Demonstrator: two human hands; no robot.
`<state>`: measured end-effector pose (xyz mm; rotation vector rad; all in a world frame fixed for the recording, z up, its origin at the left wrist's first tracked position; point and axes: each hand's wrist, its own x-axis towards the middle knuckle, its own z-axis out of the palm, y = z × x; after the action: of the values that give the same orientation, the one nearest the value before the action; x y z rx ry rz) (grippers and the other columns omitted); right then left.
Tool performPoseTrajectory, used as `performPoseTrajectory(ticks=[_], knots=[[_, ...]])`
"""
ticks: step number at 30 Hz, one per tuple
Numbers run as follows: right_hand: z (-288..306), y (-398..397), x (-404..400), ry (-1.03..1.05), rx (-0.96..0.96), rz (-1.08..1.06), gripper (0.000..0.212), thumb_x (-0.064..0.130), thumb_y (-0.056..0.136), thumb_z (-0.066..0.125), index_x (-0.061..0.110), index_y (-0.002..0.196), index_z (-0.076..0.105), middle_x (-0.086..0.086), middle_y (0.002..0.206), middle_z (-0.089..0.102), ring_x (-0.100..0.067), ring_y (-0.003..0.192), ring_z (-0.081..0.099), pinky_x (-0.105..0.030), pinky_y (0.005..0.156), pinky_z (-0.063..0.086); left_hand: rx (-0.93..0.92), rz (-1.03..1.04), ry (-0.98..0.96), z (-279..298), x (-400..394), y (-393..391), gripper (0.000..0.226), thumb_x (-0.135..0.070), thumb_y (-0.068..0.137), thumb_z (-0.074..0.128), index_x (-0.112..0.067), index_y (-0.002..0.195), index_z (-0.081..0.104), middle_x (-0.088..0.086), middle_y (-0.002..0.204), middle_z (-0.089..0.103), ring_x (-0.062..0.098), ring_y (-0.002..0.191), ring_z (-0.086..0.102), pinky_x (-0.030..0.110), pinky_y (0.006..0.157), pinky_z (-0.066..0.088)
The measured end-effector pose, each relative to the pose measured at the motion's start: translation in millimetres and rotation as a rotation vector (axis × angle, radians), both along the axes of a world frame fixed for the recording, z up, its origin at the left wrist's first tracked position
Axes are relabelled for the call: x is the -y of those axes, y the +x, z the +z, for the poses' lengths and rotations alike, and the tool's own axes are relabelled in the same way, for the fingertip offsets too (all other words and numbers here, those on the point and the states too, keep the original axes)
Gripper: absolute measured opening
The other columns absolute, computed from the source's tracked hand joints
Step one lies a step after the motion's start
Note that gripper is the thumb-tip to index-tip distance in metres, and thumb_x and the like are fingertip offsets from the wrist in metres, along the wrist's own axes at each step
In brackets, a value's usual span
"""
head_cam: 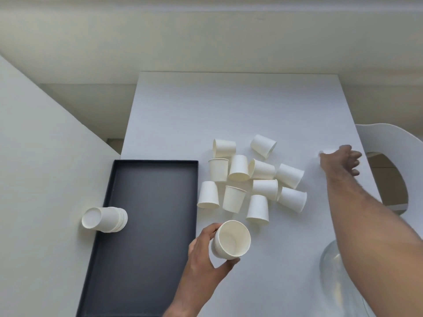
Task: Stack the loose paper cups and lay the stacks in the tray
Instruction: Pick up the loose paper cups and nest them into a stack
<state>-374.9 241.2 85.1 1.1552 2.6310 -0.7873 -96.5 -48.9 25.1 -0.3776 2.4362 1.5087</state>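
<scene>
A black tray (151, 202) lies on the left of the white table (229, 110). One stack of white paper cups (105, 219) lies on its side across the tray's left rim. Several loose paper cups (251, 177) are heaped right of the tray, some upright, some upside down, some tipped over. My left hand (201, 250) grips a short stack of cups (231, 240) just in front of the heap, mouth toward me. My right hand (341, 160) reaches to the table's right edge, fingers curled downward; a blurred white bit shows by the thumb, and what it holds is hidden.
A white chair (389, 143) stands close against the table's right edge. A clear rounded container (332, 266) sits at the near right under my right forearm. A white slanted surface (45, 156) borders the table on the left. The table's far half is bare.
</scene>
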Motion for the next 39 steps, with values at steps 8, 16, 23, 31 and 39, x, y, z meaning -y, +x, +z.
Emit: performPoseTrajectory(ticks=[8, 16, 23, 31, 39], knots=[[-40.4, 7.8, -2.0, -0.001, -0.056, -0.037, 0.052, 0.028, 0.088, 0.078, 0.016, 0.135, 0.058, -0.016, 0.146, 0.047, -0.036, 0.135, 0.048, -0.046, 0.114, 0.031, -0.03, 0.042, 0.016, 14.8, -3.2, -9.0, 0.08, -0.038, 0.08, 0.094, -0.064, 0.136, 0.043, -0.036, 0.141, 0.055, -0.001, 0.138, 0.044, 0.014, 0.095, 0.039], [4.9, 70.6, 55.8, -0.162, -0.458, 0.007, 0.049, 0.039, 0.075, 0.083, 0.027, 0.119, 0.063, 0.008, 0.122, 0.05, -0.023, 0.112, 0.064, -0.047, 0.103, 0.037, -0.082, 0.034, 0.024, 33.3, -10.5, -16.6, 0.077, -0.036, 0.082, 0.094, -0.061, 0.134, 0.043, -0.036, 0.138, 0.057, 0.007, 0.138, 0.046, 0.022, 0.101, 0.042], [61.9, 160.5, 81.9, -0.445, -0.586, 0.279, 0.029, 0.011, 0.102, 0.06, 0.027, 0.124, 0.069, 0.017, 0.124, 0.058, 0.027, 0.105, 0.052, -0.01, 0.097, 0.044, -0.101, 0.032, 0.014, 44.9, -14.3, -2.6, 0.081, -0.032, 0.08, 0.096, -0.059, 0.134, 0.042, -0.04, 0.136, 0.054, 0.012, 0.136, 0.05, 0.041, 0.109, 0.052], [76.4, 249.7, 100.2, -0.206, -0.485, 0.891, 0.039, 0.005, 0.107, 0.05, 0.033, 0.128, 0.067, 0.019, 0.131, 0.06, -0.001, 0.125, 0.053, -0.035, 0.101, 0.035, -0.128, 0.037, -0.016, 50.7, -17.0, 16.5, 0.082, -0.037, 0.078, 0.096, -0.054, 0.138, 0.044, -0.032, 0.134, 0.059, 0.019, 0.132, 0.055, 0.051, 0.105, 0.056], [72.7, 302.7, 88.5, -0.053, -0.444, 1.087, 0.052, -0.004, 0.098, 0.057, 0.035, 0.131, 0.059, 0.014, 0.12, 0.068, -0.011, 0.106, 0.06, -0.037, 0.102, 0.042, -0.089, 0.031, -0.037, 52.6, -19.5, 45.3, 0.085, -0.039, 0.079, 0.095, -0.056, 0.141, 0.04, -0.043, 0.133, 0.048, 0.014, 0.134, 0.047, 0.048, 0.106, 0.057]])
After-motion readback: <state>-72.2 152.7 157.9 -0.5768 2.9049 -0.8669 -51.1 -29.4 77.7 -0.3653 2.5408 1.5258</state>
